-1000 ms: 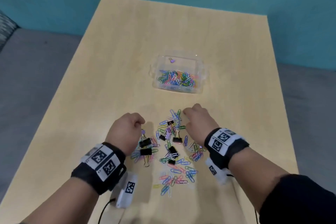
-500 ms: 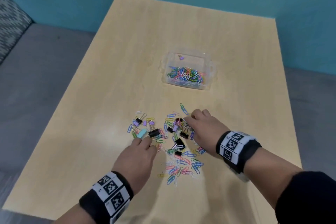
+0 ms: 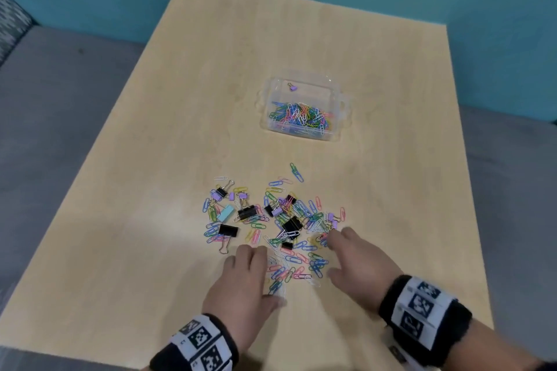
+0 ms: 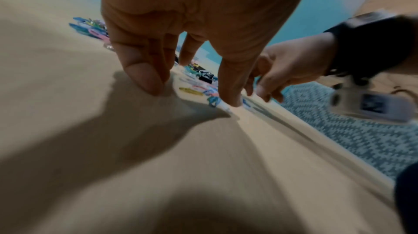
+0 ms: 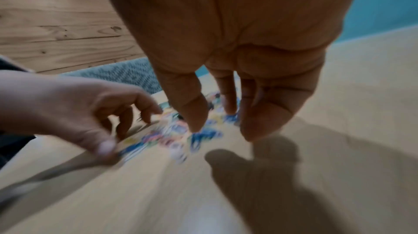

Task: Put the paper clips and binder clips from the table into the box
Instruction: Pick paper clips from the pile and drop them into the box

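Note:
A clear plastic box [image 3: 339, 105] stands mid-table with coloured paper clips and one purple binder clip [image 3: 292, 87] inside. Nearer me a loose pile of paper clips [image 3: 297, 263] is mixed with black binder clips [image 3: 228, 229], purple ones and a light blue one [image 3: 225, 214]. My left hand [image 3: 253, 268] is at the pile's near left edge, fingertips [image 4: 147, 82] down on the table, holding nothing. My right hand [image 3: 337, 253] is at the near right edge, its fingertips [image 5: 253, 130] touching clips [image 5: 203, 136]. The wrist views are blurred.
The light wooden table [image 3: 301, 33] has bare surface around the box and to the left. Its near edge is just behind my wrists. Grey floor and a patterned rug [image 4: 353, 130] lie beyond the table; a teal wall stands behind.
Both hands have drawn back toward me to the near side of the pile. The left left the binder clips at the pile's left; the right came off the pile's middle.

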`<move>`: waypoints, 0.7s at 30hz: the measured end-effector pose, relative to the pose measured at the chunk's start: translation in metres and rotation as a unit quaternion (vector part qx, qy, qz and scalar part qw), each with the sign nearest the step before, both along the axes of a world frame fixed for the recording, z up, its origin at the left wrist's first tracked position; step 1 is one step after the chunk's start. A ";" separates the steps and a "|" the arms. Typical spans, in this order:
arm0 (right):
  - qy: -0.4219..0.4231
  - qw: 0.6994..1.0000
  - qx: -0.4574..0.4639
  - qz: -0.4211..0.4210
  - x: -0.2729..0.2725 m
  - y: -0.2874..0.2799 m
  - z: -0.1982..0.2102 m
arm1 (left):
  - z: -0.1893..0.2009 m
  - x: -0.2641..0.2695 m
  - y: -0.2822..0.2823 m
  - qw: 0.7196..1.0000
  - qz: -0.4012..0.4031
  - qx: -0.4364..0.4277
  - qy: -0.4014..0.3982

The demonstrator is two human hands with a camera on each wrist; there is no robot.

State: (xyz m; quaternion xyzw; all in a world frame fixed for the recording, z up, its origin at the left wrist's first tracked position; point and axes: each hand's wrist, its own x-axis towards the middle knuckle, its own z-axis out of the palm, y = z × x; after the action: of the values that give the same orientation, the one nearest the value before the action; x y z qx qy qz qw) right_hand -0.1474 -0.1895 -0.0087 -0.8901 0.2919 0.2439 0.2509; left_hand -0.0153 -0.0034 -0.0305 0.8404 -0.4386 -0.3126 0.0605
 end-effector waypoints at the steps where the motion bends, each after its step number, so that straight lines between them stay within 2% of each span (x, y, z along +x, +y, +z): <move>1: 0.021 1.000 0.005 -0.020 -0.009 0.011 -0.002 | -0.004 -0.002 0.001 1.000 0.007 -0.010 -0.012; 4: 0.004 0.998 -0.008 -0.068 -0.017 0.038 -0.013 | -0.013 -0.004 -0.004 0.998 0.028 -0.044 -0.036; 7: -0.080 0.993 -0.012 -0.087 0.000 0.055 -0.024 | -0.015 -0.005 -0.015 0.996 0.034 -0.076 -0.039; 10: -0.135 0.987 0.009 -0.088 0.008 0.059 -0.026 | -0.012 -0.006 -0.014 0.991 -0.010 -0.125 -0.044; 14: -0.112 0.985 -0.013 -0.129 -0.014 0.047 -0.028 | -0.012 -0.010 -0.003 0.988 -0.072 -0.124 -0.065; 21: -0.135 0.990 -0.011 -0.034 0.006 0.050 -0.036 | -0.020 -0.007 -0.020 0.986 -0.071 -0.126 -0.079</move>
State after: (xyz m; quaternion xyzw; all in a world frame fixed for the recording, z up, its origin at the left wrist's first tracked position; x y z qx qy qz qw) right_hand -0.1414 -0.1392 -0.0444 -0.9075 0.2878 0.1092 0.2859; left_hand -0.0221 -0.0230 -0.0501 0.8150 -0.5363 -0.1910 0.1083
